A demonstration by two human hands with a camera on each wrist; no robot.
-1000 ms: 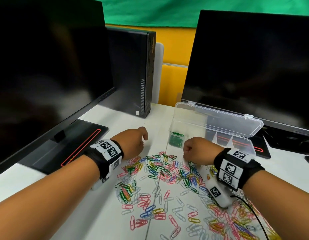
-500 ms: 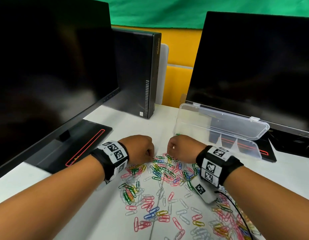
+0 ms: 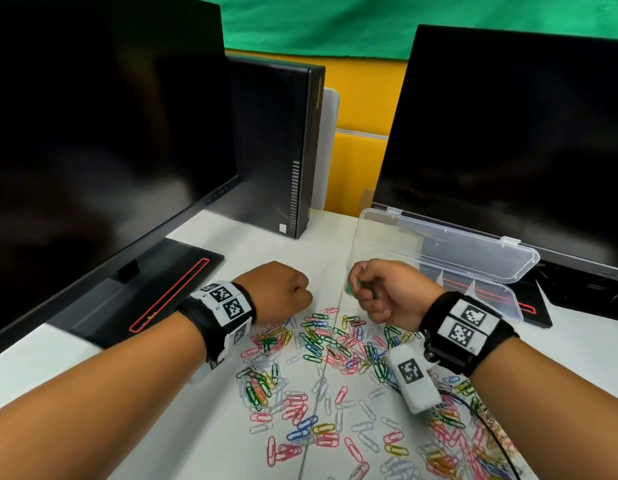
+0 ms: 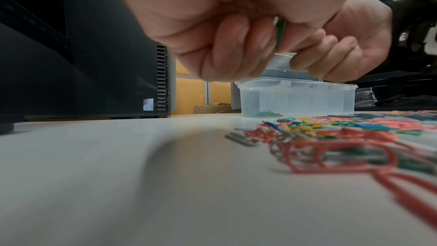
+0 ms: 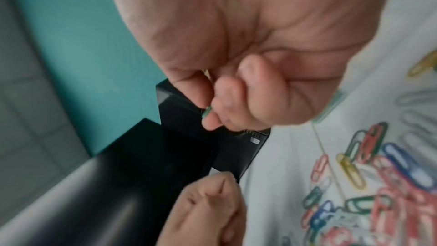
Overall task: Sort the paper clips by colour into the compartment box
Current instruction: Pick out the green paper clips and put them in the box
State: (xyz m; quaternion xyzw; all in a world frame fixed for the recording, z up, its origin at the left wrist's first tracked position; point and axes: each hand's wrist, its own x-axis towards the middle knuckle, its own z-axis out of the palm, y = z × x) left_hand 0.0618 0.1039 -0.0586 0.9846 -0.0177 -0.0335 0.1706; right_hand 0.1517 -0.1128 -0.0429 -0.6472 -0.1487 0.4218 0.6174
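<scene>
A heap of coloured paper clips [image 3: 335, 348] lies on the white table. Behind it the clear compartment box [image 3: 491, 292] stands with its lid [image 3: 446, 244] open; green clips [image 4: 268, 113] lie in its left end compartment. My right hand [image 3: 380, 289] hovers at the box's left end and pinches a green paper clip [image 5: 207, 112] between thumb and fingers. My left hand [image 3: 280, 292] is a curled fist just left of it, above the heap's far edge; no clip shows in it.
A dark monitor [image 3: 103, 140] and its stand base [image 3: 145, 292] fill the left. A black PC case [image 3: 276, 150] stands behind the hands, and a second monitor [image 3: 508, 133] rises right behind the box. More clips [image 3: 449, 438] spread under my right forearm.
My right hand lifted from the heap toward the box's left end, a green clip now in its fingers. My left hand closed into a fist and stayed at the heap's far edge.
</scene>
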